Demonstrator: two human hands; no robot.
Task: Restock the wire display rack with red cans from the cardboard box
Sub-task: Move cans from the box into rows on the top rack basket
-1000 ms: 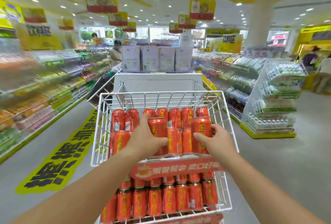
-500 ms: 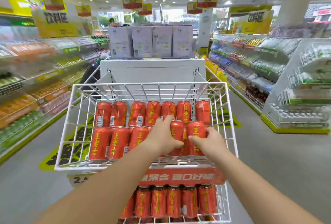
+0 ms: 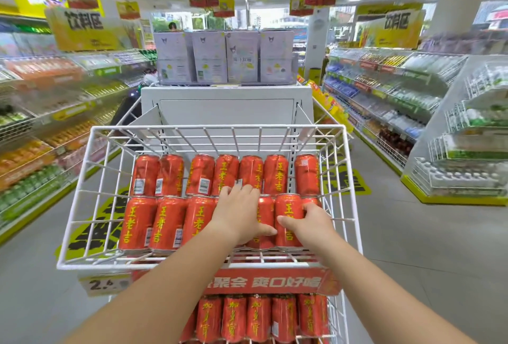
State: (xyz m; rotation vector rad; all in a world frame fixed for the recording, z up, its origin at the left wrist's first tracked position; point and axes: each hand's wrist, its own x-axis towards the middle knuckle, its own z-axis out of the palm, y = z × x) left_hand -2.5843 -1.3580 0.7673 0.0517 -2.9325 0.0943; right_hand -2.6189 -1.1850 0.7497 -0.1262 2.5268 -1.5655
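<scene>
Landmark: top basket (image 3: 82, 222) of the white wire display rack.

Red cans (image 3: 167, 222) stand upright inside the basket in two rows, one along its back wall, one along its front rim, packed touching. More cans (image 3: 258, 319) fill the tier below the basket.

Left hand (image 3: 239, 214) is inside the basket, right of its centre, in the front row. It is grasping: fingers curl over the top of a covered can (image 3: 220, 203) (mostly hidden under the palm), fingertips touching the back row, thumb laid across the next can to the right.

Right hand (image 3: 310, 225) is near the basket's right wall, clasping a gripped can (image 3: 288, 231) in the front row – thumb on its face, fingers wrapped round its right side. That can is upright, its base on the basket floor.

Both forearms cross over the basket's front rim.

Red banner (image 3: 264, 281) hangs just under that rim; price tag (image 3: 105, 284) under the basket's front-left corner. White cabinet (image 3: 228, 107) stands behind the basket, pale boxes (image 3: 225, 57) on top – print too blurred to read.
</scene>
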